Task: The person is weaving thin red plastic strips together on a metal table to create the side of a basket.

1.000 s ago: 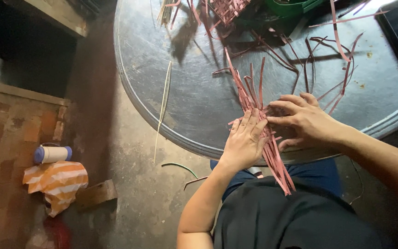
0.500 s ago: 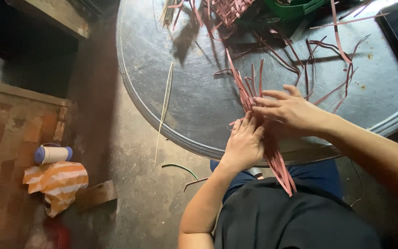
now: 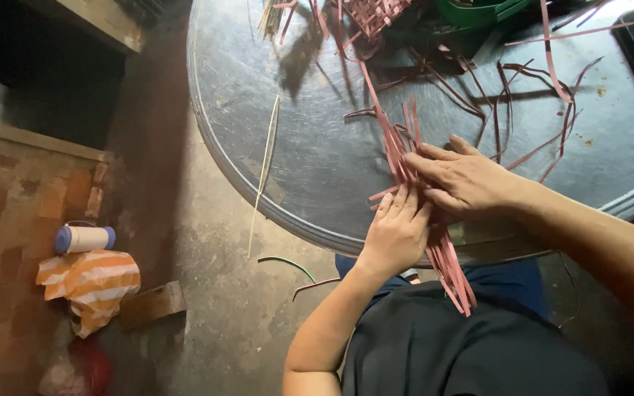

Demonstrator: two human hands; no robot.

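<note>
Weaving step: bundle of flat pink strips (image 3: 405, 158) is pinned on round grey metal table (image 3: 295, 169) by left hand (image 3: 398, 235), fingers flat, and right hand (image 3: 471, 180), fingers half-curled. Next interlacing likely calls for steady pressure.

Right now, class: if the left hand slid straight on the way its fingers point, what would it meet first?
The left hand points up and slightly right, so it would likely first meet the right hand resting over the pink strips; depth is unclear.
</note>
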